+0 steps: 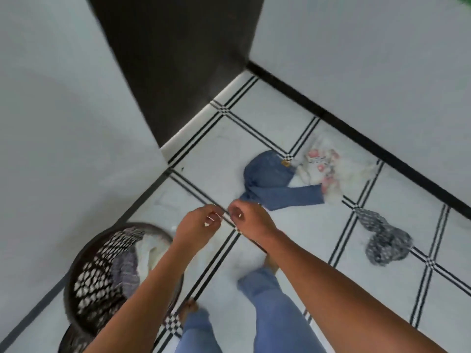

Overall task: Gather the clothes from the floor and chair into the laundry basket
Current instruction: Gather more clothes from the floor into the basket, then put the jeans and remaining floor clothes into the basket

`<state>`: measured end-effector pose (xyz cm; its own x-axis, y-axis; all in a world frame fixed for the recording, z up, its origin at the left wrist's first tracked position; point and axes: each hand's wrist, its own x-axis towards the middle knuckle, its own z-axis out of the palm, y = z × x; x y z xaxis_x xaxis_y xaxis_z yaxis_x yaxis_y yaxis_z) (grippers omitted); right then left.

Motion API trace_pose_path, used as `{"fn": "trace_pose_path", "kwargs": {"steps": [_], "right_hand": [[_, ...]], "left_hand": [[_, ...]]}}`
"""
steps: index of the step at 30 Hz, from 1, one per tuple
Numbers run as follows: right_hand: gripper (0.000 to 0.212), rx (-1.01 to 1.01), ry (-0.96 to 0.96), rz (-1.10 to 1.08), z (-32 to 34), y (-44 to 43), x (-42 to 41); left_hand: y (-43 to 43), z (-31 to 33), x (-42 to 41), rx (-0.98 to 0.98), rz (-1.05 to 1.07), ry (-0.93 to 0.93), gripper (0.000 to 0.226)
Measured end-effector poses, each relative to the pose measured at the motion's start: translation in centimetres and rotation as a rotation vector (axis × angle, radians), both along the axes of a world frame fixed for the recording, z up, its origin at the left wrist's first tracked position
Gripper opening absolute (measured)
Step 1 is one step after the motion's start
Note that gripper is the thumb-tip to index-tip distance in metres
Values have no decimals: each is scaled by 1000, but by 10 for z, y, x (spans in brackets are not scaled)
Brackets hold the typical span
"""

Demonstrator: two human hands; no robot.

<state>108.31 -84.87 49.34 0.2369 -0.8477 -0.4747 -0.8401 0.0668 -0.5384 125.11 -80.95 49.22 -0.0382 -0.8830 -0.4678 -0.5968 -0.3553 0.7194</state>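
Observation:
My left hand and my right hand hang side by side in mid-air over the tiled floor, fingers curled in, with nothing visible in either. Just beyond the right hand, blue jeans lie crumpled on the floor. A white garment with pink flowers lies beside them near the wall. A black-and-white patterned cloth lies further right. The dark lattice laundry basket stands at lower left, partly under my left forearm, with white and grey clothes inside.
A dark door or panel stands at the back between white walls. A black skirting strip runs along the right wall. My own legs in blue jeans and bare feet stand on the white tiles below the hands.

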Motion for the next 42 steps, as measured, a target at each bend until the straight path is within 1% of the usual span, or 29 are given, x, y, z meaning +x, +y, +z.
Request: {"fn": "trace_pose_path", "kwargs": {"steps": [3,5,7,10,11,13,14,16,19,22,25,27,29,30,32,35,37,38,40,42], "right_hand": [[18,-83,28,-132,5,-49,-89],[19,-114,45,-203,4,-82,-154],[20,-102,57,-246,-2,-113,-218],[22,-54,150,-212,-17,-156,-312],[24,-36,178,-208,-23,-170,-345],[25,-1,224,-219,-38,-198,-407],[24,16,251,-219,-48,-211,-435],[22,53,299,-245,-72,-238,-483],[22,110,321,-335,-131,-277,-527],[23,95,269,-462,-216,-312,-537],[21,108,212,-499,-320,-340,-534],[21,97,195,-502,-386,-352,-533],[26,44,214,-499,-456,-356,-534],[32,5,244,-473,-486,-358,-535],[48,-102,353,-435,-539,-364,-538],[76,-236,484,-493,-587,-378,-549],[91,-225,491,-592,-611,-387,-558],[97,-211,481,-637,-620,-391,-562],[104,-220,462,-681,-628,-398,-569],[106,-222,455,-678,-630,-403,-577]], "left_hand": [[-61,9,-74,-52,-141,15,16],[-100,10,-129,-41,-175,30,17],[-136,8,-182,-20,-163,56,26],[-183,-15,-263,36,-78,73,45],[-199,-27,-291,81,-61,56,43],[-235,-51,-346,179,-50,17,24],[-254,-67,-370,208,-48,1,19],[-291,-103,-410,236,-25,-22,19],[-339,-166,-454,255,32,-60,17],[-365,-252,-476,255,140,-101,13],[-376,-358,-486,287,146,-274,21],[-378,-427,-488,317,135,-425,28],[-380,-497,-493,375,91,-606,41],[-380,-526,-495,409,87,-675,52],[-382,-576,-496,436,116,-733,79],[-384,-629,-499,456,91,-759,118],[-382,-658,-502,503,54,-765,141],[-382,-669,-504,504,43,-779,148],[-383,-680,-501,452,27,-830,155],[-386,-685,-492,404,22,-883,154]]}}
